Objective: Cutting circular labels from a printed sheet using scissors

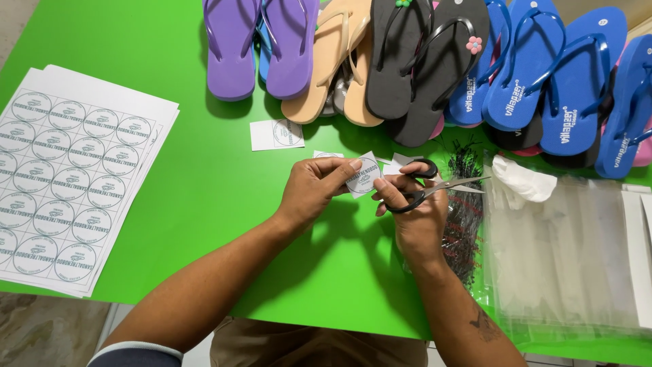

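The left hand [316,190] pinches a small round-printed paper label [363,177] between thumb and fingers, holding it up just above the green table [204,204] so its edge is free for cutting. The right hand [414,211] has its fingers closed through the black loops of a pair of scissors [435,187], whose blades point away to the right, off the label for now, while the thumb steadies the label's lower corner. A sheet of uncut round labels [68,177] lies stacked at the left, within easy reach, and a cut square label [276,134] with a few paper offcuts rests just beyond the hands. A row of flip-flops [421,61] in purple, beige, black and blue lines the far edge. Clear plastic bags [570,251] and a bundle of thin black fasteners [465,211] sit to the right, beside the scissor hand.
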